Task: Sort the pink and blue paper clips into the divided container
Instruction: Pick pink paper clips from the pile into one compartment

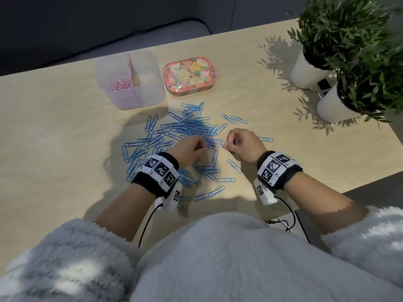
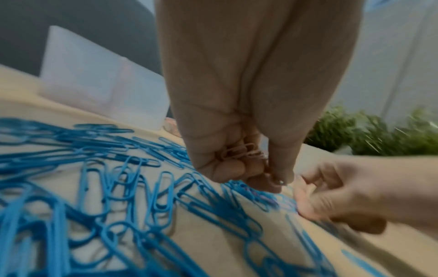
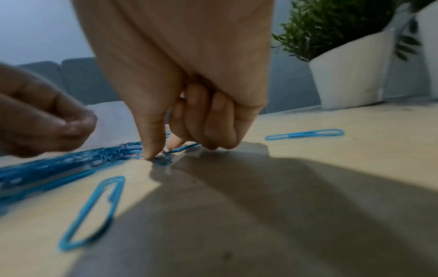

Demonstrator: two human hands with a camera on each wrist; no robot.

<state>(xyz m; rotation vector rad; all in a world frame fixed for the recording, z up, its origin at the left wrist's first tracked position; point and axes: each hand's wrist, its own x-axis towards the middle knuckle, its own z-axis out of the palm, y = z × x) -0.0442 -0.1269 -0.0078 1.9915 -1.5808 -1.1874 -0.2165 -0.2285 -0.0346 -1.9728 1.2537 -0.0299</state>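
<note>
A translucent divided container (image 1: 139,97) stands at the back, with pink paper clips (image 1: 121,83) in its left compartment; the right one looks empty. Blue paper clips (image 1: 187,127) lie scattered in a wide pile on the table. My left hand (image 1: 201,147) is over the pile's middle. In the left wrist view it (image 2: 267,180) holds several pink clips (image 2: 239,152) in its curled fingers, fingertips down at the pile. My right hand (image 1: 226,146) is at the pile's right edge. Its thumb (image 3: 151,148) and forefinger pinch a blue clip (image 3: 166,159) against the table.
A floral tin (image 1: 189,77) sits right of the container. Two potted plants in white pots (image 1: 309,73) (image 1: 335,107) stand at the far right, with a small dark device (image 1: 325,86) between them. Loose blue clips (image 1: 234,165) lie near my wrists. The table's front edge is close to my body.
</note>
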